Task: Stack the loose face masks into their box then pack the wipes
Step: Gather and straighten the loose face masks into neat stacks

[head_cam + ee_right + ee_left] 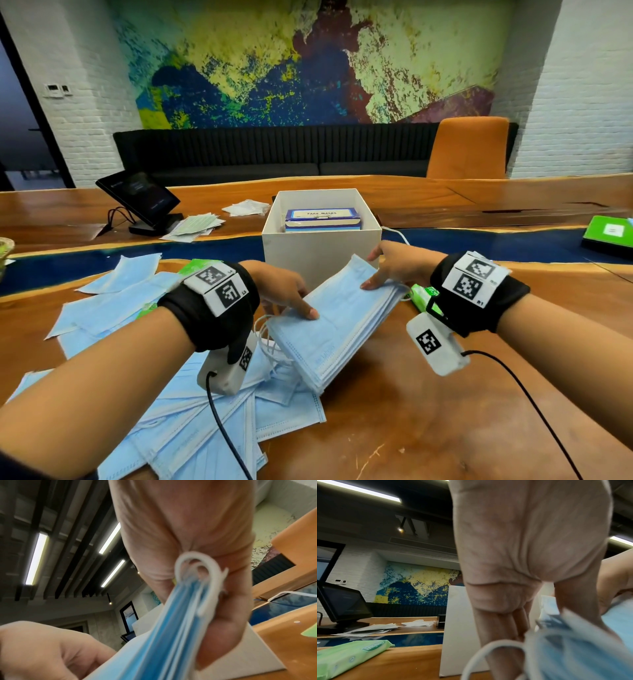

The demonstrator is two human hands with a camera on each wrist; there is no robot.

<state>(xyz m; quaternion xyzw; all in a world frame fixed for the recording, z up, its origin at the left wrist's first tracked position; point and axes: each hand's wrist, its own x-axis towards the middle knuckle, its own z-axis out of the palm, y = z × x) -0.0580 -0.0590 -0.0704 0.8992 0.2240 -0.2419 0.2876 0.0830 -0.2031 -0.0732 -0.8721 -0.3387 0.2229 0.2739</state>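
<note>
A stack of blue face masks (342, 318) hangs tilted above the wooden table, held at both ends. My left hand (291, 294) grips its near left edge, thumb on top. My right hand (387, 270) pinches the far right end (181, 615), thumb under and fingers over. Just behind stands an open white box (322, 250) with a blue face-mask carton (322, 219) inside. Many loose blue masks (191, 421) lie spread at the left. One green wipes pack (424, 298) lies under my right wrist; another (349, 657) lies behind my left wrist.
A tablet on a stand (140, 202) stands at the back left, with pale mask sheets (195, 226) beside it. A green box (609, 234) sits at the far right edge. A white cable (397, 233) runs behind the white box. Bare wood (445, 428) lies front right.
</note>
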